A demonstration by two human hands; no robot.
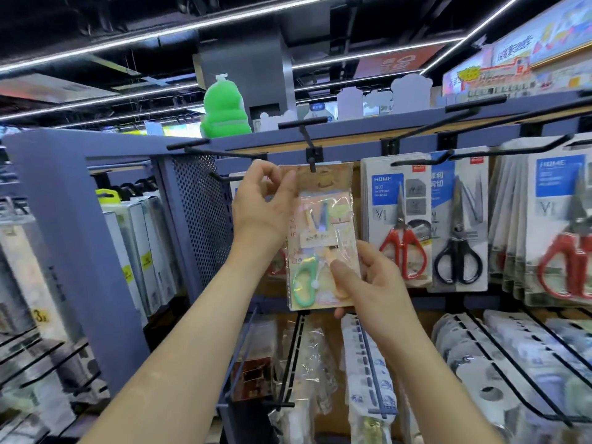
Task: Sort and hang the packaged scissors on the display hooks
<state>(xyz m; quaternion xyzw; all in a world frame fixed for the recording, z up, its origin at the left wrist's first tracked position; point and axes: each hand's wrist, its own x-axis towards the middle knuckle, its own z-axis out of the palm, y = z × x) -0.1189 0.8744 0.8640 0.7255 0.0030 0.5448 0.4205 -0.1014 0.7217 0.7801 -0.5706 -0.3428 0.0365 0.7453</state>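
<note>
A clear pack of small pastel scissors with green and orange handles hangs upright in front of the display, its top edge at the tip of a black hook. My left hand pinches the pack's upper left edge. My right hand grips its lower right corner, thumb on the front. Whether the hook passes through the pack's hole I cannot tell. To the right hang packs of red-handled scissors and black-handled scissors.
More red-handled scissor packs fill the far right hooks. Several bare black hooks jut out above. Below, rows of bagged goods hang on long pegs. A perforated blue panel and side shelves with boxed items stand left.
</note>
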